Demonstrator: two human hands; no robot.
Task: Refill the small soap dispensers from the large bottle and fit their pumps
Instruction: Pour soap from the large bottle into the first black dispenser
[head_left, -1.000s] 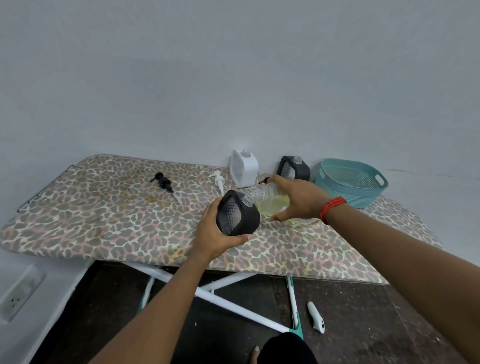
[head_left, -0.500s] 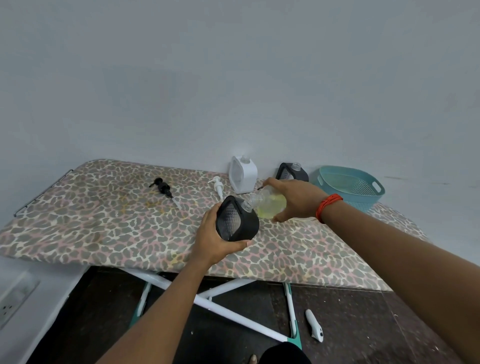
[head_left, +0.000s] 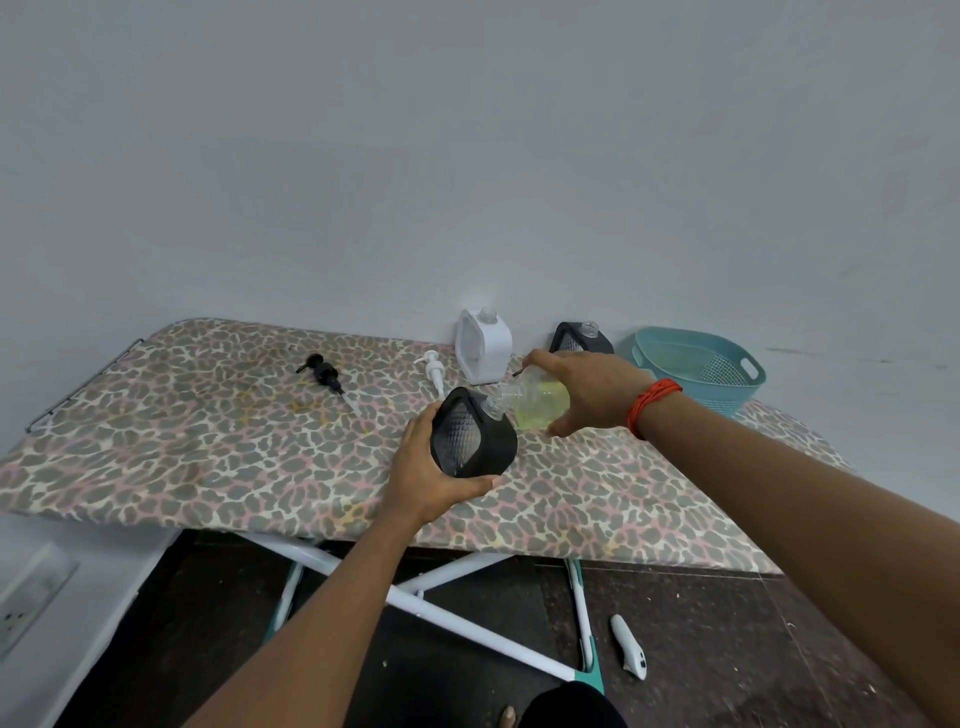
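Note:
My left hand (head_left: 423, 475) grips a black soap dispenser (head_left: 474, 435), tilted over the leopard-print board (head_left: 208, 447). Its clear neck points up and right. My right hand (head_left: 589, 391) holds the large clear bottle (head_left: 537, 404) of yellow-green soap on its side, with its mouth against the dispenser's neck. A white dispenser (head_left: 483, 345) and a second black dispenser (head_left: 581, 338) stand open-necked at the back by the wall. Two pumps lie loose on the board: a black pump (head_left: 326, 375) to the left and a white pump (head_left: 435, 375) near the white dispenser.
A teal plastic basket (head_left: 698, 370) sits at the board's far right end. The wall runs close behind the board. Below are the board's white crossed legs (head_left: 441, 608) and a white handheld object (head_left: 628, 653) on the dark floor. A wall socket (head_left: 26, 603) is at the lower left.
The view has shifted slightly. Both hands stay together, the bottle still tipped at the black dispenser's neck; the bottle is lifted a little off the board.

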